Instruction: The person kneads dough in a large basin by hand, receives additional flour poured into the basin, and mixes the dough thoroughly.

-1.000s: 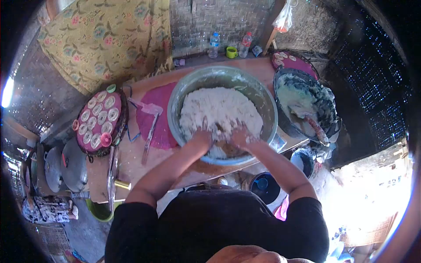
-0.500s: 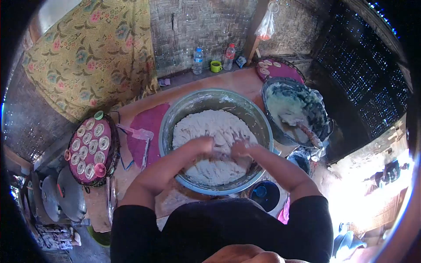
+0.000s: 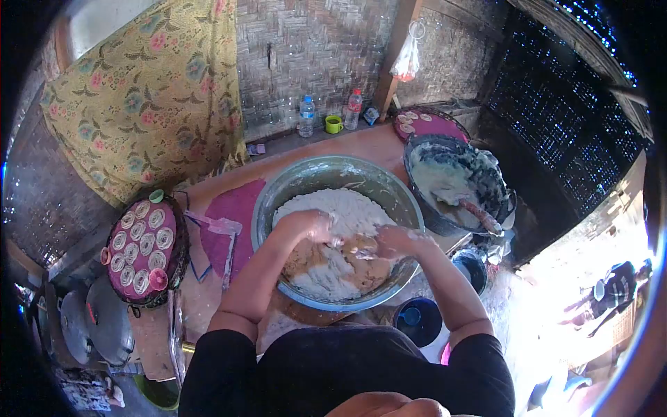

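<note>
A wide green-grey basin (image 3: 410,198) holds white flour (image 3: 333,201) with light brown dough (image 3: 372,274) showing through its middle and front. On the left of the mixture is my left hand (image 3: 313,226), floury, with fingers bent loosely downward at the dough. My right hand (image 3: 397,242) reaches in from the other side. Its flour-coated fingers are spread and point left over the brown patch. A small gap separates the hands, and I see no lump gripped in either.
Right of the basin stands a black pot (image 3: 497,174) of pale paste with a stick-like handle (image 3: 479,215). A round tray (image 3: 146,243) of coiled dough rings lies left, near a pink cloth (image 3: 222,208). Bottles (image 3: 306,117) and a green cup (image 3: 333,125) stand behind. A dark bucket (image 3: 431,326) is in front.
Both hands have moved apart, the right one shifting right and spreading its fingers. More brown dough now shows between and below them. The whole view has shifted slightly.
</note>
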Action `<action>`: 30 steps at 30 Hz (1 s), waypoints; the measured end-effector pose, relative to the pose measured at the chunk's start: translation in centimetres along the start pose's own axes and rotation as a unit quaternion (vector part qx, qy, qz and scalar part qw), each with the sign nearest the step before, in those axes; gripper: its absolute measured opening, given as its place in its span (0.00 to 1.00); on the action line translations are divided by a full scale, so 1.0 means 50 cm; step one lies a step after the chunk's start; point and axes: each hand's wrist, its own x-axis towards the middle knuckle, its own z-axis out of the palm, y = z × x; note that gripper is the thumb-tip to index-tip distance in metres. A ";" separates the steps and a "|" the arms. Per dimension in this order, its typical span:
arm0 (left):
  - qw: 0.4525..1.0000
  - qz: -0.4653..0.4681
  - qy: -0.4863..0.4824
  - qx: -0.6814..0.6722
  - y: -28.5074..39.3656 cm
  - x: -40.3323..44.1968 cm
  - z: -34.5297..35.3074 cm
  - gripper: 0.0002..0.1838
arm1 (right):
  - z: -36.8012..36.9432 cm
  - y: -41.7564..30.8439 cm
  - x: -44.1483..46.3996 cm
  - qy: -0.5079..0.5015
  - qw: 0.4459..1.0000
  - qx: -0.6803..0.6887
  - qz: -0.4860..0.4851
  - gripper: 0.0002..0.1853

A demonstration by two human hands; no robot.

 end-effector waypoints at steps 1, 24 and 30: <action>0.999 0.028 0.041 -0.018 -0.015 0.031 0.007 0.35 | 0.027 0.009 0.036 -0.035 0.998 0.043 0.012 0.20; 0.886 0.110 0.443 -0.079 -0.219 0.179 0.125 0.20 | 0.204 0.160 0.262 0.343 0.518 0.780 -0.075 0.10; 0.846 0.004 0.345 -0.406 -0.139 0.170 0.126 0.23 | 0.186 0.038 0.160 0.356 0.653 0.660 0.101 0.12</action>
